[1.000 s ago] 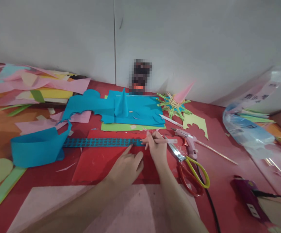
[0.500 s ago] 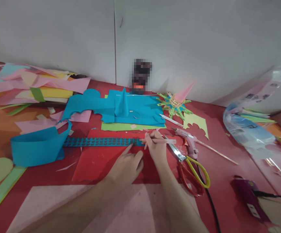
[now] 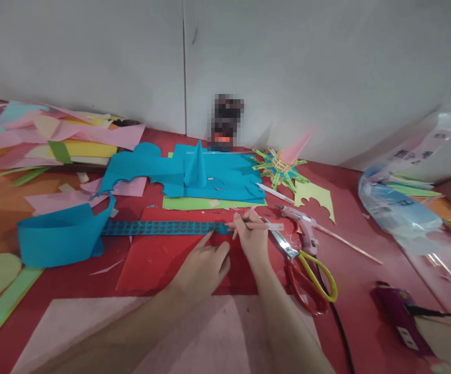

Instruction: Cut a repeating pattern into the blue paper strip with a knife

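A long blue paper strip [image 3: 155, 227], covered in rows of dark curved marks, lies flat across a red board [image 3: 159, 265]. At its left end stands a curled band of blue paper [image 3: 54, 239]; whether the two are one piece I cannot tell. My left hand [image 3: 205, 265] presses its stretched index fingertip on the strip, with the thumb apart and nothing held. Just right of it, my right hand [image 3: 251, 239] grips a pale pink pen [image 3: 274, 226] lying nearly level. The pen's tip points left at the strip's right part, partly hidden by fingers.
Scissors [image 3: 293, 252] with red and yellow handles and a pink glue gun [image 3: 306, 228] lie close to my right hand. Behind the board are blue paper sheets [image 3: 233, 176] and a paper sun-like craft [image 3: 282, 166]. Paper scraps [image 3: 85, 135] pile up left; a plastic bag [image 3: 396, 197] sits right.
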Demonstrator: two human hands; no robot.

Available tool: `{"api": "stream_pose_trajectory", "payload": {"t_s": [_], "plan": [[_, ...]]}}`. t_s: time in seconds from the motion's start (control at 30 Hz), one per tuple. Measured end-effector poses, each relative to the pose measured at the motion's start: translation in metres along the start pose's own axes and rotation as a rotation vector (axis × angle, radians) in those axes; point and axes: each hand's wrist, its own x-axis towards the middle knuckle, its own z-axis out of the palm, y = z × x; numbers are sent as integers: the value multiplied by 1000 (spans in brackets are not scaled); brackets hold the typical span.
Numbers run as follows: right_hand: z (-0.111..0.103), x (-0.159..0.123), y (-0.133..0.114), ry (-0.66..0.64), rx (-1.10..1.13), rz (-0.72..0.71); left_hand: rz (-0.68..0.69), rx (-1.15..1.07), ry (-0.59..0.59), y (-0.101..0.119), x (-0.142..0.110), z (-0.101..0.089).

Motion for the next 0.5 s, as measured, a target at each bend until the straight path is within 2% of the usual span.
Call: {"api": "stream_pose_trajectory", "payload": {"t_s": [0.5], "plan": [[0, 0, 0, -4, 0, -14, -19, -75, 17, 0, 0, -1]]}}
